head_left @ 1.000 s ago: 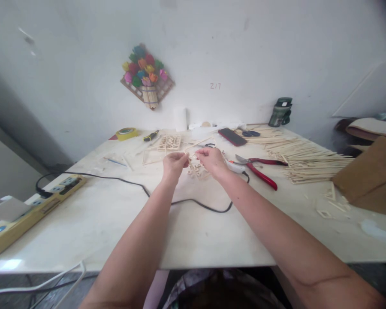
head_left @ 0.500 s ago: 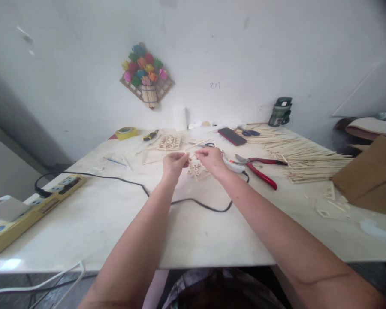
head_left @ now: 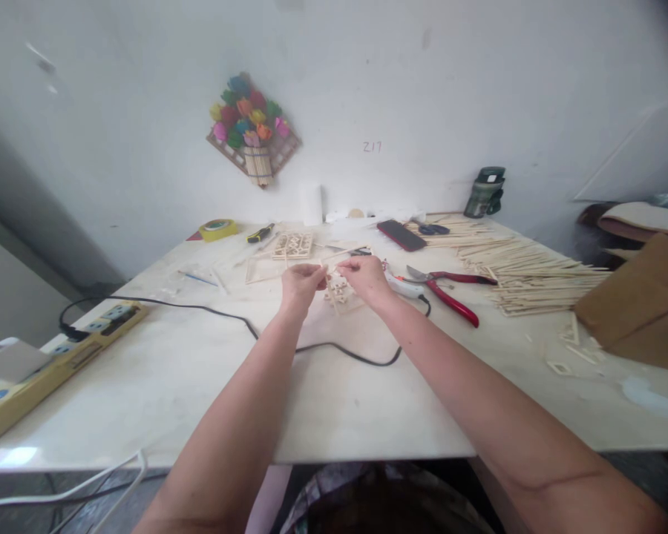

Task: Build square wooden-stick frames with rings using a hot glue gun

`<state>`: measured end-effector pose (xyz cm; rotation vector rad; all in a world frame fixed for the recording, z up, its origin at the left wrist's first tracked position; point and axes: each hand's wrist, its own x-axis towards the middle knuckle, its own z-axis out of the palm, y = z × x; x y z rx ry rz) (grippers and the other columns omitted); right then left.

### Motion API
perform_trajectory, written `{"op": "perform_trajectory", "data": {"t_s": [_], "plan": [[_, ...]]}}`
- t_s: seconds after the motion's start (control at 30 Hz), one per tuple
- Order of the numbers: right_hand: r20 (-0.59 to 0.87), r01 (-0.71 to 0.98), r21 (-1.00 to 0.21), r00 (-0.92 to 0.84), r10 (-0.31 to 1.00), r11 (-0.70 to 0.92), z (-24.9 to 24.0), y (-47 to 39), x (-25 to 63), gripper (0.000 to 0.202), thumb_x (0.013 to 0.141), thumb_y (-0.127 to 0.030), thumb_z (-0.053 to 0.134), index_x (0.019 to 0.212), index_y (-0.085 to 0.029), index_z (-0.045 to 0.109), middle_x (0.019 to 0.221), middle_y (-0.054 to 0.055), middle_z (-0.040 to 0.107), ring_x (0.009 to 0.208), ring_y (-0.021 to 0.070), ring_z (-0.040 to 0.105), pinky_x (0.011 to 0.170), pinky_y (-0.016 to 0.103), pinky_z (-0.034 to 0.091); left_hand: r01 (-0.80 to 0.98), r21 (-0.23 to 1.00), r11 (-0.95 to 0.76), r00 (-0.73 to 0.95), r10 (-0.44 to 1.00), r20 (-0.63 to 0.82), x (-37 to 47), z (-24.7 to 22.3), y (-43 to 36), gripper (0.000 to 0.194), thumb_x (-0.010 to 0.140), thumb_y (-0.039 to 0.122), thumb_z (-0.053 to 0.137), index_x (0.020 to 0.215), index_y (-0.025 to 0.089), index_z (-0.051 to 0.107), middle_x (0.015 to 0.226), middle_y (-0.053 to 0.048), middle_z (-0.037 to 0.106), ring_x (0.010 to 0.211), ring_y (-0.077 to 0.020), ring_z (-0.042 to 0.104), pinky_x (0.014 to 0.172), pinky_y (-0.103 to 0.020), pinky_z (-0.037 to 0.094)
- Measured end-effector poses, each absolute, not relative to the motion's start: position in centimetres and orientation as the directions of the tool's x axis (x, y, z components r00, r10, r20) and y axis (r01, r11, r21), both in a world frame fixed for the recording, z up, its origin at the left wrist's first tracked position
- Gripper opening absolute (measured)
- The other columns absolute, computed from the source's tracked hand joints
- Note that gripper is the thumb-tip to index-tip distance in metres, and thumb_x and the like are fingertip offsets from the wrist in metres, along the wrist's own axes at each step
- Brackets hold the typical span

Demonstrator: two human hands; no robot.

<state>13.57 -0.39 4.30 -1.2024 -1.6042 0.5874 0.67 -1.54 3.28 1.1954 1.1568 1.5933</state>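
Both hands meet over the middle of the table, fingertips close together. My left hand (head_left: 301, 285) is closed in a pinch on a small pale wooden piece, mostly covered by the fingers. My right hand (head_left: 366, 276) also pinches a small pale wooden piece beside it; whether the two pieces are joined I cannot tell. Just below the fingers lies an openwork piece of short wooden sticks (head_left: 342, 292). Behind the left hand rests a wooden lattice panel (head_left: 293, 245). A white corded tool (head_left: 405, 286), partly covered, lies right of my right hand.
Red-handled pruning shears (head_left: 450, 298), a phone (head_left: 401, 235) and many wooden sticks (head_left: 539, 274) lie to the right, near a brown cardboard piece (head_left: 640, 311). A black cord (head_left: 345, 352) crosses before my forearms from a yellow power strip (head_left: 83, 352). Yellow tape (head_left: 218, 231) and a utility knife (head_left: 260, 233) are back left.
My hands stay pinched together in nearly the same place, with only a slight shift of the right fingers. The things on the table have not moved.
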Motion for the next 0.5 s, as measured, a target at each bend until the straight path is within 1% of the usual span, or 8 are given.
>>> {"op": "perform_trajectory", "data": {"t_s": [0.23, 0.43, 0.5], "plan": [[0.442, 0.426, -0.809, -0.011, 0.897, 0.405, 4.03, -0.29, 13.69, 0.016, 0.066, -0.019, 0.057, 0.073, -0.016, 0.071, 0.068, 0.002, 0.068, 0.064, 0.0136, 0.06, 0.062, 0.023, 0.045, -0.09, 0.963, -0.255, -0.216, 0.949, 0.231, 0.71, 3.21, -1.54, 0.026, 0.052, 0.032, 0.071, 0.061, 0.01, 0.06, 0.048, -0.002, 0.058, 0.045, -0.0102, 0.053, 0.05, -0.025, 0.047], [0.448, 0.435, -0.801, -0.02, 0.894, 0.411, 4.0, -0.41, 13.62, 0.016, 0.066, -0.017, 0.056, 0.072, -0.016, 0.07, 0.07, 0.002, 0.068, 0.067, 0.013, 0.06, 0.065, 0.022, 0.044, -0.096, 0.964, -0.246, -0.232, 0.948, 0.219, 0.76, 3.26, -1.61, 0.026, 0.051, 0.031, 0.072, 0.061, 0.01, 0.06, 0.049, -0.002, 0.058, 0.045, -0.0108, 0.053, 0.05, -0.026, 0.048], [0.454, 0.439, -0.794, -0.034, 0.89, 0.421, 4.22, -0.63, 13.7, 0.015, 0.068, -0.02, 0.055, 0.07, -0.016, 0.07, 0.067, 0.002, 0.066, 0.066, 0.0126, 0.059, 0.064, 0.021, 0.043, -0.101, 0.963, -0.25, -0.239, 0.946, 0.22, 0.76, 3.31, -1.62, 0.027, 0.051, 0.032, 0.072, 0.061, 0.01, 0.06, 0.049, -0.002, 0.058, 0.045, -0.0104, 0.053, 0.05, -0.026, 0.048]]}}
